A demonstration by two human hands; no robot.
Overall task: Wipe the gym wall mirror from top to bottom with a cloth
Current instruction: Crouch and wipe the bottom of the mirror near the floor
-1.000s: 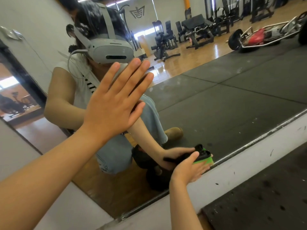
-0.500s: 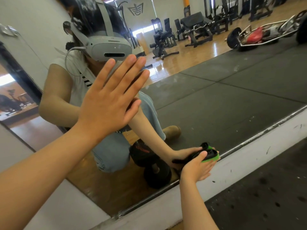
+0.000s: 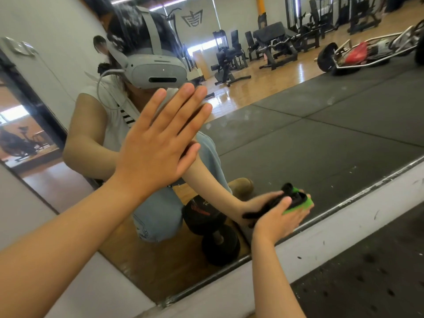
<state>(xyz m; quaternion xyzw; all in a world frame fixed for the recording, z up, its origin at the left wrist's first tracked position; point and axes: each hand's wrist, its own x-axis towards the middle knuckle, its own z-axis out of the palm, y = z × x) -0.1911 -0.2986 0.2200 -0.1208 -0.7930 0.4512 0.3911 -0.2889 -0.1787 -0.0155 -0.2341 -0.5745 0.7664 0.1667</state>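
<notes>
The wall mirror [image 3: 321, 145] fills most of the view, tilted, with its dark lower frame [image 3: 358, 188] running up to the right. My left hand [image 3: 158, 143] lies flat on the glass, fingers straight and together. Low down, my right hand [image 3: 278, 220] grips a green and black cloth [image 3: 301, 204] and holds it against the glass just above the lower frame. The reflection shows a crouching person with a grey headset, both arms reaching to the glass.
A white wall strip [image 3: 344, 228] runs under the mirror, and dark rubber flooring [image 3: 371, 283] lies below it at the right. The mirror reflects a black dumbbell [image 3: 213, 228] near the glass, dark floor mats, wooden floor and gym machines farther back.
My right hand has slid the cloth a little to the right along the mirror's lower edge. My left hand stays flat on the glass in the same place.
</notes>
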